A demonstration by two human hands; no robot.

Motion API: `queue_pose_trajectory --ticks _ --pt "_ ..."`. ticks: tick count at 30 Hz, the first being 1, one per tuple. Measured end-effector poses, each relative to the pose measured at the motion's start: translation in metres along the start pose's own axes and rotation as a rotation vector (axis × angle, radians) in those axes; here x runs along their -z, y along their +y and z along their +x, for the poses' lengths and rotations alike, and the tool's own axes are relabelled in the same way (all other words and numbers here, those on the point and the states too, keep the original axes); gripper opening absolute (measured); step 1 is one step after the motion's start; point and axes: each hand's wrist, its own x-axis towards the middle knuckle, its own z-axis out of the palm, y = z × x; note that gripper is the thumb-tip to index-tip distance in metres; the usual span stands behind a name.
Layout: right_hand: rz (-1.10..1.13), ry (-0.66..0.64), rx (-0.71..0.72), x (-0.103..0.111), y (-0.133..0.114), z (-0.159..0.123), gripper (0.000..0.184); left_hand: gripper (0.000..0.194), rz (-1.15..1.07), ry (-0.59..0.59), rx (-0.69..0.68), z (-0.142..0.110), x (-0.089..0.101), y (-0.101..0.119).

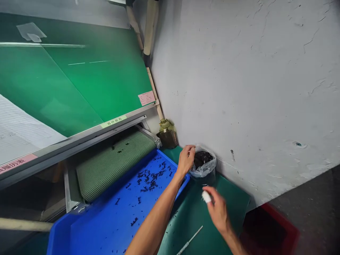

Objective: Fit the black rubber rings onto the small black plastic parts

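My left hand [186, 158] reaches over the right edge of the blue tray [98, 226], its fingers curled at the rim of a clear plastic bag [203, 172] that lines a container by the wall. Whatever lies between those fingers is too small to make out. Dark material [203, 157] fills the bag. Small black parts [151, 179] lie scattered in the tray. Nearer to me, my right hand [218, 210] hovers above the green tabletop [193, 212], thumb and fingers drawn together. A white covering [206, 197] shows at its thumb tip; anything held there is unclear.
A green ribbed conveyor belt [117, 161] ends at the tray, with a few black pieces on it. A brownish bottle [167, 134] stands in the corner by the white wall [247, 88]. A thin pen-like tool [190, 241] lies on the table. Below right is a red bin [288, 226].
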Motion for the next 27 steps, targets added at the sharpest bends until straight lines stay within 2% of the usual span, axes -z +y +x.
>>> queue_pose_trajectory --ticks 1,3,5,8,11,17,21,24,27 --pt "0.032 0.113 -0.104 0.017 0.001 0.026 0.029 0.030 0.048 0.033 0.015 0.002 0.006 -0.004" --pt "0.122 0.238 -0.328 0.038 0.005 0.074 0.044 0.033 0.133 0.069 0.068 0.006 0.014 -0.015" --pt "0.177 0.240 -0.400 0.045 0.010 0.108 0.048 0.034 0.188 0.043 0.128 0.010 0.018 -0.027" --pt "0.263 0.167 -0.385 0.039 0.008 0.135 0.037 0.019 0.202 -0.044 0.182 0.014 0.015 -0.039" --pt "0.353 0.155 -0.292 0.037 -0.008 0.143 0.027 0.017 0.147 -0.058 0.167 0.014 0.012 -0.039" --pt "0.447 0.203 -0.118 0.058 -0.045 0.151 0.019 0.007 -0.038 0.027 0.127 0.009 0.015 -0.023" --pt "0.337 0.214 -0.135 0.055 -0.036 0.156 0.022 0.004 -0.126 -0.016 0.188 0.005 0.015 -0.029" --pt "0.258 0.203 -0.212 0.047 -0.020 0.151 0.035 0.002 -0.169 -0.056 0.251 0.003 0.013 -0.039" --pt "0.271 0.189 -0.280 0.044 -0.009 0.139 0.051 0.002 -0.218 -0.060 0.275 0.001 0.012 -0.043"
